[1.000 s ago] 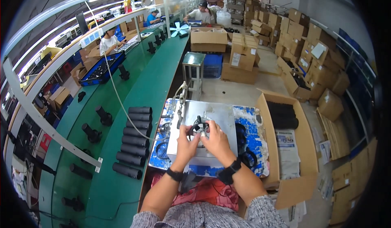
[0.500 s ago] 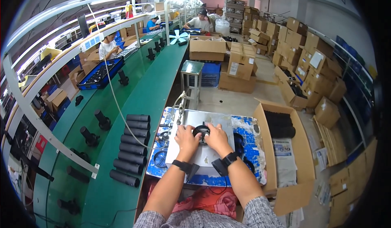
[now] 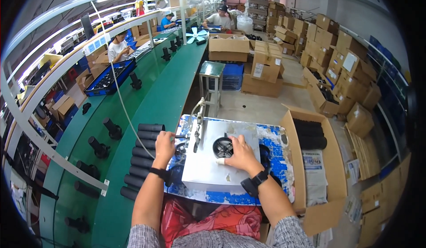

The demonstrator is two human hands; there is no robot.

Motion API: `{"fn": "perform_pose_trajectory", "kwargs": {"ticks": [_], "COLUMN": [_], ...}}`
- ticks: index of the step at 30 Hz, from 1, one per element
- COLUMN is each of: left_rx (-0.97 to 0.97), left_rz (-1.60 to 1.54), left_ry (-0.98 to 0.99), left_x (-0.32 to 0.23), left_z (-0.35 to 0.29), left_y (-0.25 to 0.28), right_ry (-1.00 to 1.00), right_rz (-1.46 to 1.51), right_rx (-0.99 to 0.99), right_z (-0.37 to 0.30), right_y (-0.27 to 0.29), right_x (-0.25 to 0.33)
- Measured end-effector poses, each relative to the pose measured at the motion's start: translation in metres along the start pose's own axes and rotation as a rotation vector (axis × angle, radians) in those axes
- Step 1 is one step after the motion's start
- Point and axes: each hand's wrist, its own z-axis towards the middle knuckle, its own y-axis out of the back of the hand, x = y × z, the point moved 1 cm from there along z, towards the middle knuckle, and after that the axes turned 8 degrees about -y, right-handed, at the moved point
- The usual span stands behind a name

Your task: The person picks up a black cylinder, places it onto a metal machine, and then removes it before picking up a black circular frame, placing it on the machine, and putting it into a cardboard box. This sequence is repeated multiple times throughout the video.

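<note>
A black round part with spokes [image 3: 222,148] lies on top of the silver metal box [image 3: 206,175] in front of me. My right hand [image 3: 242,155] grips the part's right edge, thumb at the near side and fingers on the far side. The thumb has a pale covering. My left hand [image 3: 164,147] is off the box to the left, its fingers curled together at the end of a small black rod-like piece [image 3: 181,136]. What lies between those fingertips is hidden. A metal valve-like fitting with a lever [image 3: 198,130] stands at the box's left side.
Black tubes [image 3: 151,127] lie in a row on the green workbench [image 3: 171,98], left of my left hand. An open carton [image 3: 333,177] with dark tubes stands right of the blue worn tabletop [image 3: 275,137]. A metal stool [image 3: 211,69] stands beyond; several people work farther along.
My left hand has left the round part and moved left, off the box. My right hand stays on the part, now at its right edge. The view has shifted slightly.
</note>
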Motion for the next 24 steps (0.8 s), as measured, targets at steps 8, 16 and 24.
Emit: {"fn": "perform_pose_trajectory", "kwargs": {"ticks": [8, 16, 24], "left_rx": [0.355, 0.226, 0.154], "left_rz": [0.379, 0.150, -0.390], "left_ry": [-0.313, -0.149, -0.571], "left_x": [0.012, -0.043, -0.162], "left_z": [0.053, 0.040, -0.028], "left_y": [-0.027, 0.010, 0.009], "right_ry": [0.018, -0.020, -0.076], "right_rz": [0.041, 0.078, 0.246], "right_rx": [-0.071, -0.070, -0.004], "right_z": [-0.005, -0.004, 0.033], "right_y": [-0.019, -0.014, -0.022], "right_x": [-0.022, -0.029, -0.036]}}
